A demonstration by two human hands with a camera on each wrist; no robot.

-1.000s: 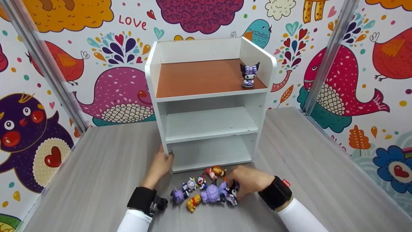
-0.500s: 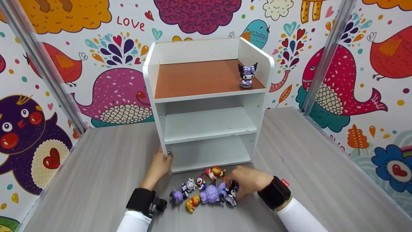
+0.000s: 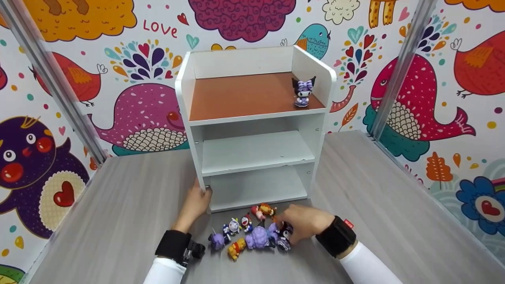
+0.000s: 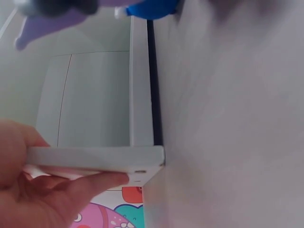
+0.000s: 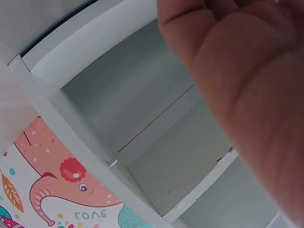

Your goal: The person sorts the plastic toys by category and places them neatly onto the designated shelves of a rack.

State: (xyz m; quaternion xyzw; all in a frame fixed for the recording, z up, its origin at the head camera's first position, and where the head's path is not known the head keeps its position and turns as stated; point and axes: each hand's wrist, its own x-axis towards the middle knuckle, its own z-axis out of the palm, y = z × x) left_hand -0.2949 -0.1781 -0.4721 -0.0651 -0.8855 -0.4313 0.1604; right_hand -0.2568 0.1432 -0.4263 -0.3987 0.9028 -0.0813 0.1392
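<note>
My left hand (image 3: pixel 196 203) grips the lower left side panel of a white shelf unit (image 3: pixel 258 165). In the left wrist view, the thumb is on one face of that panel (image 4: pixel 95 154) and the fingers (image 4: pixel 102 183) on the other. Low at the shelf's front right, my right hand (image 3: pixel 303 221) pinches a black-and-purple figurine (image 3: pixel 284 240) on the table, its fingertips partly hidden. That figurine is at the right end of a group of small toys, beside a purple figurine (image 3: pixel 258 237). The right wrist view shows my palm (image 5: pixel 242 71) but not the figurine.
A black-eared figurine (image 3: pixel 303 94) stands on the brown top shelf (image 3: pixel 244 94), at the right. Near the shelf's front lie a yellow bear (image 3: pixel 236 248), a small purple figurine (image 3: pixel 217 240), a white-and-blue one (image 3: pixel 233 226), a red-and-blue one (image 3: pixel 247 222) and an orange one (image 3: pixel 267 209).
</note>
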